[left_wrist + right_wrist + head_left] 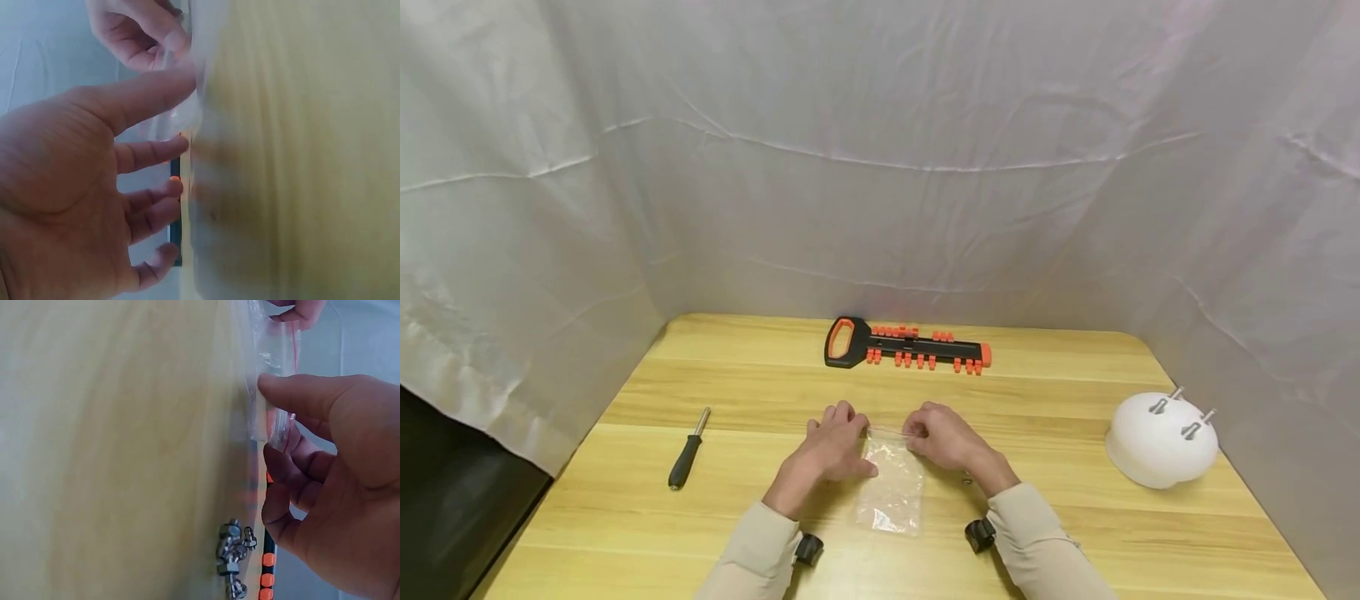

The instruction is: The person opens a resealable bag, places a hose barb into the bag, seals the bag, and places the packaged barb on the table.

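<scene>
I see my left hand (pixel 831 446) at centre frame pinching the left end of the clear bag's (pixel 891 487) red-lined mouth; my right hand (pixel 943 437) pinches the right end. The bag lies flat between them, long axis running down the frame toward me, equally near both.

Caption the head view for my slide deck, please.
Both hands, left and right, pinch a clear zip bag on the table.

No text, label, brand, number or sign can be read anywhere in these views.
</scene>
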